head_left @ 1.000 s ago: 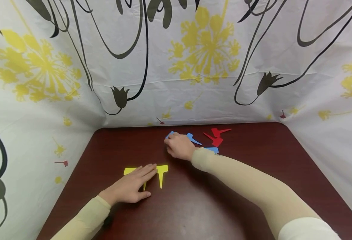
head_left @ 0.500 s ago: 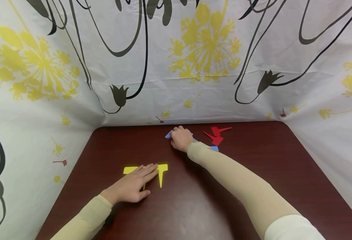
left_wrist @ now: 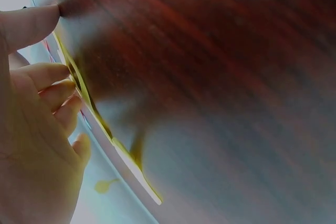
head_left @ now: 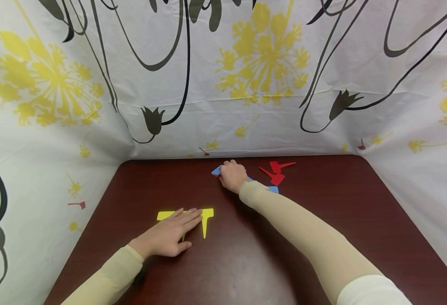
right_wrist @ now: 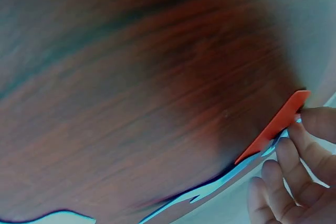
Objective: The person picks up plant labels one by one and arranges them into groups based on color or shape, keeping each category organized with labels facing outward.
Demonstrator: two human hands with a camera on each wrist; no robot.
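Note:
My left hand [head_left: 167, 237] lies with extended fingers across two flat yellow T-shaped pieces [head_left: 208, 213], partly covering them; the left wrist view shows the fingertips at a yellow piece's [left_wrist: 130, 165] edge. Farther back, my right hand [head_left: 233, 176] is over the blue pieces, with a blue end [head_left: 216, 170] showing at its left and another blue piece [head_left: 273, 189] beside the forearm. In the right wrist view, thumb and forefinger of my right hand [right_wrist: 296, 174] pinch the end of a red piece [right_wrist: 275, 126], which lies against a blue one [right_wrist: 210, 188].
Two red T-shaped pieces [head_left: 276, 167] lie close together at the back, right of my right hand. The dark red-brown table [head_left: 322, 203] has a patterned white cloth [head_left: 193, 127] hanging behind it and at both sides.
My right hand has shifted a little right and back, uncovering more of the left blue piece and covering most of the middle one. My left hand has stayed on the yellow pieces.

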